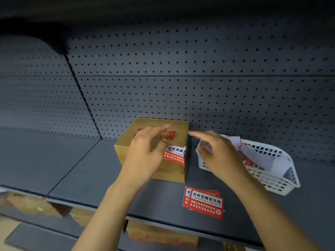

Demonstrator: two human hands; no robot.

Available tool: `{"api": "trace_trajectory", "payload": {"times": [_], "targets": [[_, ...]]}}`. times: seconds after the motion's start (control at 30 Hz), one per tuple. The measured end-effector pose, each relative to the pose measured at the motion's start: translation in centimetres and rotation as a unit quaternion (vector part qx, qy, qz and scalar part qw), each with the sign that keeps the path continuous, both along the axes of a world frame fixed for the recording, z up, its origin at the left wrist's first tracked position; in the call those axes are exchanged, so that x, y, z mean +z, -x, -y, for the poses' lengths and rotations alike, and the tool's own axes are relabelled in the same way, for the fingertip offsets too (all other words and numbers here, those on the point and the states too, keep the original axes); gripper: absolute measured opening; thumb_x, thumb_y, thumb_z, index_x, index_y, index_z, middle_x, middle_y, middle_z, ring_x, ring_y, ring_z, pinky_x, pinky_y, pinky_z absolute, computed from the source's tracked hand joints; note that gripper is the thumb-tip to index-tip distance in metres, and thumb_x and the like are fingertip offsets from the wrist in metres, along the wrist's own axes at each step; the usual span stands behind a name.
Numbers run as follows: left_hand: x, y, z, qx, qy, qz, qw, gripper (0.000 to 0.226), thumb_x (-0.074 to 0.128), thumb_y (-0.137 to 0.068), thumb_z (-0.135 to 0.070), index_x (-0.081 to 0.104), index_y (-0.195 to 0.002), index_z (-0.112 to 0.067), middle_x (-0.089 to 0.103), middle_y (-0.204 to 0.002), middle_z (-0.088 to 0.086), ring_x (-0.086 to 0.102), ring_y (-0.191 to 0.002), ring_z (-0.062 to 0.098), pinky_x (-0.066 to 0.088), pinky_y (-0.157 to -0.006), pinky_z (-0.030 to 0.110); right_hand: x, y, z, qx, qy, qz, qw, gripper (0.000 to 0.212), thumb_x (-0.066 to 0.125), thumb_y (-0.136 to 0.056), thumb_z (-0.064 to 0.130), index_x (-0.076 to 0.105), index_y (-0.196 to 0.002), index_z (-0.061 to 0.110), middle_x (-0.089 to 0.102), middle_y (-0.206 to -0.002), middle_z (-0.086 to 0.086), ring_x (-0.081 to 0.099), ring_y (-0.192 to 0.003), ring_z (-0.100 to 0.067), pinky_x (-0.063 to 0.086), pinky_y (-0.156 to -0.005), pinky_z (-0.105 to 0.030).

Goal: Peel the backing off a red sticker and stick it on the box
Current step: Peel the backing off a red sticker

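Note:
A brown cardboard box (pixel 126 142) with red print on its lid stands on the grey shelf against the pegboard. A red and white sticker (pixel 175 154) lies on the box's near right corner and folds over the edge. My left hand (pixel 146 153) rests flat on the lid with its fingers spread and its thumb just left of the sticker. My right hand (pixel 217 156) hovers to the right of the box over a white basket, index finger stretched toward the box. Its curled fingers pinch a white backing paper (pixel 204 145).
A stack of red stickers (pixel 204 202) lies on the shelf (pixel 90 169) near its front edge. The white mesh basket (pixel 272 183) at the right holds loose backing papers (pixel 262 156). More cardboard boxes (pixel 159 234) sit on the shelf below.

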State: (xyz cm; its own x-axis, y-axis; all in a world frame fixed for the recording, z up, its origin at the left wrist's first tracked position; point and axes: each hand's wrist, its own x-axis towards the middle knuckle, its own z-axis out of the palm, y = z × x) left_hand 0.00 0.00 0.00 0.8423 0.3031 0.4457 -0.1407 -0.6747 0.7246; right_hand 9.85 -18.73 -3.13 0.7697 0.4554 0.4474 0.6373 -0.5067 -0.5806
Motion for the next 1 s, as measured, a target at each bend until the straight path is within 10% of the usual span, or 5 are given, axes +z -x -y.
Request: {"api": "trace_trajectory", "payload": {"times": [0.27,0.57,1.0], "targets": [[-1.3,-2.0,-1.9,-0.027,-0.108,-0.054,0.992,0.053,0.047,-0.083,-0.004,0.069,-0.124,-0.03,0.067,-0.127,-0.012,0.053,-0.125,0.006,0.041,-0.109,0.029,-0.8,-1.0,-0.9,0.05,0.089,-0.02,0.995,0.04,0.067,-0.091,0.017,0.066,-0.128,0.033,0.061,-0.129,0.01,0.058,-0.116,-0.011,0.053,-0.093,-0.034],[-2.6,-2.0,-2.3,0.011,-0.193,-0.129,0.973,0.036,0.041,-0.102,-0.029,0.058,-0.133,-0.038,0.065,-0.132,-0.011,0.06,-0.122,0.02,0.05,-0.094,0.04,-0.1,-1.0,-0.9,0.008,0.097,0.01,0.995,0.015,0.073,-0.082,0.044,0.074,-0.091,0.032,0.068,-0.097,0.019,0.062,-0.085,-0.003,0.054,-0.071,-0.03],[-2.3,-2.1,-2.2,0.035,-0.25,-0.152,0.956,0.035,0.043,-0.101,-0.032,0.061,-0.13,-0.037,0.062,-0.133,-0.014,0.062,-0.117,0.019,0.049,-0.086,0.032,-0.8,0.9,-0.7,-0.023,0.016,-0.104,0.994,0.024,0.073,-0.086,0.035,0.07,-0.108,0.029,0.078,-0.094,0.015,0.071,-0.091,-0.002,0.06,-0.083,-0.033]]}}
